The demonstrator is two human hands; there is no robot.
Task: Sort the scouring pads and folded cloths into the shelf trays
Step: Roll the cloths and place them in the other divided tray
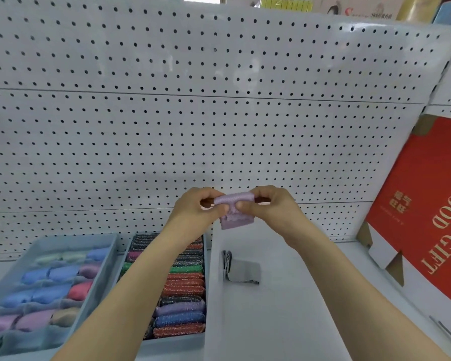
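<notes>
The grey-blue plastic tray of pastel folded cloths (107, 257) is blurred and cut by the left and bottom edges. The left forearm (141, 280) hides many glittery scouring pads (185, 285). The red cardboard gift box (427, 230) runs off the right edge, its small print unreadable.

**Shelf colours, head view**

The lilac cloth (236, 212) is a plain pale purple with a faint weave. The pegboard (219, 121) is white with an even grid of dark holes. The left tray (105, 267) is pale blue-grey. The pastel cloths (50, 277) are blue, lilac, pink, mint and tan. The scouring pads (184, 285) are glittery red, green, black, purple and blue. The grey cloth (244, 272) is plain. The box (414, 178) is red with gold lettering.
</notes>
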